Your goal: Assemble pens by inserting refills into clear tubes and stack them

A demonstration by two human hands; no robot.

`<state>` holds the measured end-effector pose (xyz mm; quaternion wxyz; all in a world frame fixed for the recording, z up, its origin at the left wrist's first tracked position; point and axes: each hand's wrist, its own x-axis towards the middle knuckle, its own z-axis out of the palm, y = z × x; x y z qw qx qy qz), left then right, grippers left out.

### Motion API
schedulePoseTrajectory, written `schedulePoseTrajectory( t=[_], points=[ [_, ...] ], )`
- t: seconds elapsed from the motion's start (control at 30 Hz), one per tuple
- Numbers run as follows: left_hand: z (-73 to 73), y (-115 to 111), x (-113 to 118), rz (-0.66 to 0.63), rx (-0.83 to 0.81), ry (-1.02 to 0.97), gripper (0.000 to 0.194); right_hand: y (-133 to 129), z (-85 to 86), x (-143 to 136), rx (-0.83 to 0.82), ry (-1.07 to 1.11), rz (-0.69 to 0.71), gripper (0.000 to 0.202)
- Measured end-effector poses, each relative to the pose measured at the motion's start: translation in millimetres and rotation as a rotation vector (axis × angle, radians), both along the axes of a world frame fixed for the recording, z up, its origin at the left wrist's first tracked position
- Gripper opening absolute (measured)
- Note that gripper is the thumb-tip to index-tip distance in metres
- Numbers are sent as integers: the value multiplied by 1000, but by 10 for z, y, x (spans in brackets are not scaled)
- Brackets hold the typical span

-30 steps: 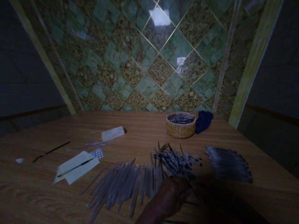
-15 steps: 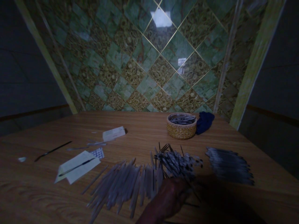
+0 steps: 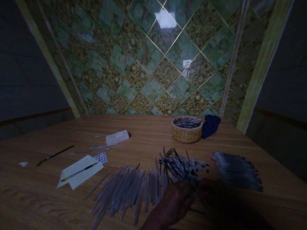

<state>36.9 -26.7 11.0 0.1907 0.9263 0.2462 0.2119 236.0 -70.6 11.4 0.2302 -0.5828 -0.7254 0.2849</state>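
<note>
My left hand (image 3: 174, 198) is at the lower middle, its fingers curled closed toward my right hand. A thin dark stick runs by its fingertips, but what the fingers grip is too dark to make out. Deep in shadow, my right hand (image 3: 212, 188) meets it from the right; its fingers cannot be told apart. Just beyond both hands lies a jumbled heap of thin black-and-pale sticks (image 3: 178, 167). To the left of my left hand, many slim pale tubes (image 3: 124, 190) are spread side by side. A neat row of dark-ended sticks (image 3: 237, 171) lies at the right.
A round woven basket (image 3: 187, 135) with sticks inside stands at the back right, beside a dark blue cloth (image 3: 211, 126). On the left are a white box (image 3: 117, 137), a folded paper (image 3: 83, 175) with a dark thin tool on it, and another dark tool (image 3: 55, 155). A tiled wall (image 3: 153, 73) rises behind.
Almost nothing differs. Both hands stay close together at the same spot, with only a very slight shift of the whole view.
</note>
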Motion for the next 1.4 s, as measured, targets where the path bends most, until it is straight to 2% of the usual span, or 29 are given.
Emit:
schedulePoseTrajectory(
  t=[0.1,0.2,0.37,0.53,0.8,0.9,1.03,1.3,1.4],
  points=[
    [-30,-1,5,-10,26,-16,11,-9,-3,4,-8,-15,-8,21],
    [-33,-10,13,-11,29,-21,9,-13,-26,4,-9,-31,-14,33],
    [-18,-17,13,-27,-2,-45,11,-44,-62,1,-1,-6,-32,18],
    [-19,-19,16,-45,-22,-56,11,-70,-80,21,-20,-14,-43,30],
    [-43,-24,27,-57,-16,-45,14,-74,-136,27,-73,37,-94,30],
    [-52,-20,24,-57,-23,-48,14,-73,-117,1,-55,42,-75,26],
    [-62,-17,36,-72,-6,-56,14,-84,-112,0,-45,38,-64,32],
    [-16,-51,44,-48,2,-21,16,-103,-271,77,-37,63,-91,36],
    [-55,-57,55,-14,71,-20,15,-116,-255,47,-47,53,-115,38]
  ],
)
